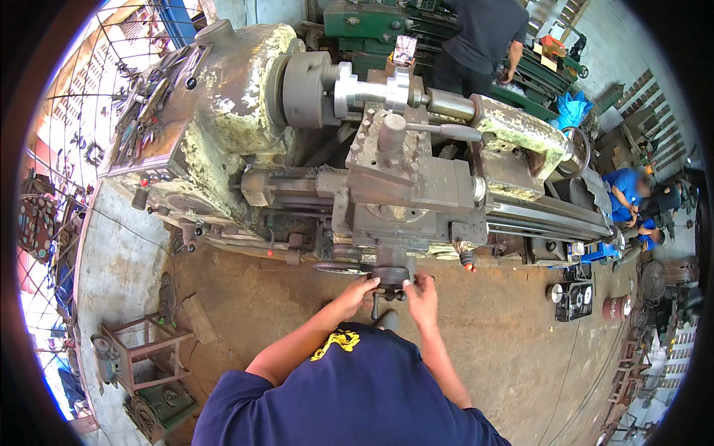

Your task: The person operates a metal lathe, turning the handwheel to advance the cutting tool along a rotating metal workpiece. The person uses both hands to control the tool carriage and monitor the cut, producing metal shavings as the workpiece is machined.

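A metalworking lathe stands in front of me, and both my hands are at the front end of its cross-slide [393, 251]. My left hand [360, 294] is closed at the left side of the round dark dial [391, 278], its thumb against the rim. My right hand [423, 299] is at the dial's other side, thumb at the rim and fingers curled, partly hidden. A dark crank handle [375, 306] hangs just below the dial, between my hands. Farther back, a shiny metal workpiece [370, 94] sits between the grey chuck [304, 89] and the tailstock [515, 132].
Loose tools [143, 111] lie on the headstock at left. A handwheel [343, 266] is left of the dial, and a red-tipped lever [467, 260] is to its right. Beyond the lathe a person [483, 37] stands by a green machine [364, 26]. A metal stand [145, 349] is at lower left.
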`<state>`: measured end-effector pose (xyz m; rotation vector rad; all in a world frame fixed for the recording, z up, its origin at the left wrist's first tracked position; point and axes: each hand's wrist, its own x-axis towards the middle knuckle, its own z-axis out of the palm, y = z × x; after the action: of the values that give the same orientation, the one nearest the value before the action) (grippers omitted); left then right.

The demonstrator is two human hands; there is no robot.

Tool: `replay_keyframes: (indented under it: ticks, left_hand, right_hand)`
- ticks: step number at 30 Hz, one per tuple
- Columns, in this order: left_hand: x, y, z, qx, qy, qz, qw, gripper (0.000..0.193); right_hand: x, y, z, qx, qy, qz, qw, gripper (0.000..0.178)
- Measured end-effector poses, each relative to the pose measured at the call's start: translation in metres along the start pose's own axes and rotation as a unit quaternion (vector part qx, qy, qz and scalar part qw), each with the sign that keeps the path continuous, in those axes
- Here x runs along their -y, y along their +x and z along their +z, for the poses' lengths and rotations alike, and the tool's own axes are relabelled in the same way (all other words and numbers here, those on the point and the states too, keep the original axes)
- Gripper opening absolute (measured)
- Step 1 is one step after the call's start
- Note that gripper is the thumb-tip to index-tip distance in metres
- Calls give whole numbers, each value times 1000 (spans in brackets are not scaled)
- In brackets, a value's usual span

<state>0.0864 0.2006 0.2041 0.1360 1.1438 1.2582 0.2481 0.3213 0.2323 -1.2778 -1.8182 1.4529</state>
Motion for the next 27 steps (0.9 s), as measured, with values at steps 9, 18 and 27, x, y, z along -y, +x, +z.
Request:
replay_keyframes:
  ticks: [9,18,27]
  left_hand:
    - [-4,19,-9,8,5,-26,1000,71]
    - [-12,17,-7,13,21,-32,999,66]
    - [-22,24,-22,57,29,-94,994,48]
  right_hand:
    - [-5,-5,15,59,2,69,996,81]
    - [8,4,14,113,-90,70,987,81]
    - [18,13,22,105,12,141,984,73]
